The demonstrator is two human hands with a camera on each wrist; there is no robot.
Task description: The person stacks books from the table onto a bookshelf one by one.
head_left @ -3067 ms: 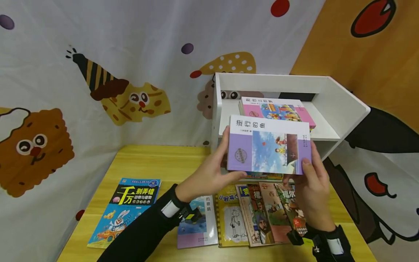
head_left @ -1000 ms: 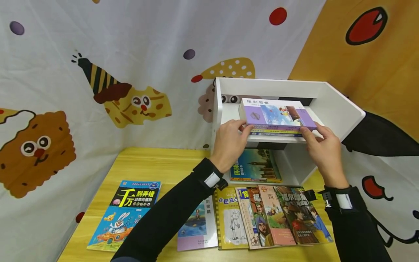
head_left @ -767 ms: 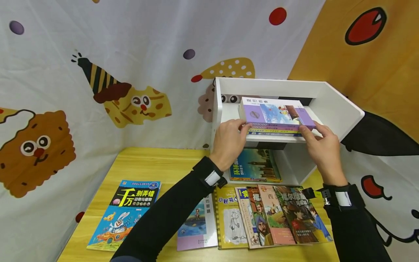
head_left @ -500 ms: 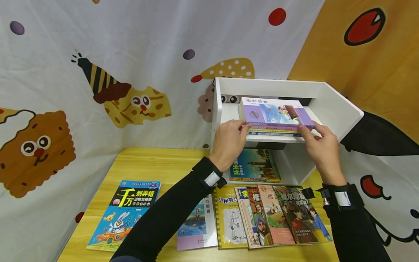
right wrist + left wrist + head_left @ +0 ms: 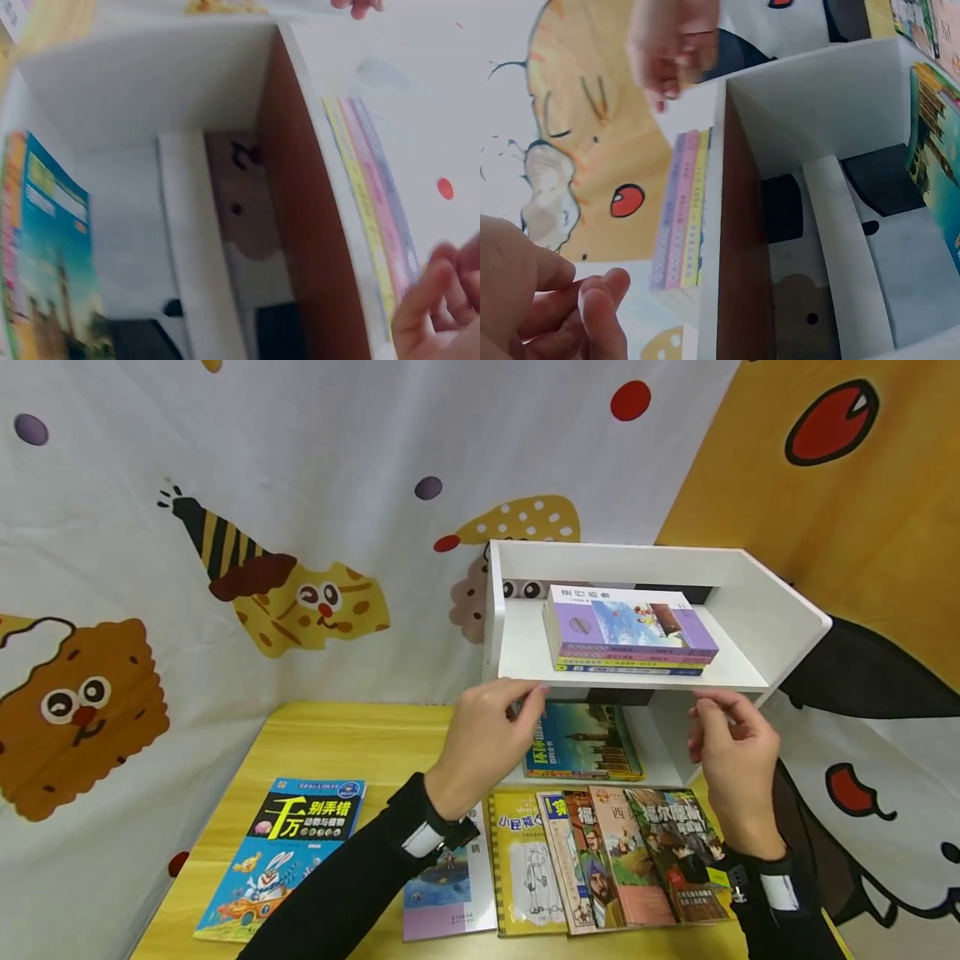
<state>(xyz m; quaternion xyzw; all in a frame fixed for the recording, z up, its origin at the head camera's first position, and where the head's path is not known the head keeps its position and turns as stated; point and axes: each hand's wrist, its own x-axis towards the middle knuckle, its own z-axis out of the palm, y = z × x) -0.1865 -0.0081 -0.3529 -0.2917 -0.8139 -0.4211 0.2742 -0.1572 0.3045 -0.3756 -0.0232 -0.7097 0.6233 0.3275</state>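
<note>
A stack of several books lies on the upper board of a white shelf, a purple-and-white book on top. Below its left front corner hovers my left hand, fingers loosely bent and holding nothing. My right hand is in front of the shelf's right side, clear of the books, its fingers loosely bent and nothing in them. In the left wrist view the stack's pink spine stands apart from the left hand. The right wrist view shows the right hand near the yellow spine.
The lower compartment holds teal-covered books. On the yellow table lie a blue book at left, a partly covered lilac book, a yellow book and several overlapping comics. A patterned cloth hangs behind.
The purple-and-white book went from both hands onto the stack. Both hands have since let go and drawn back down from it, the left hand also moving leftward.
</note>
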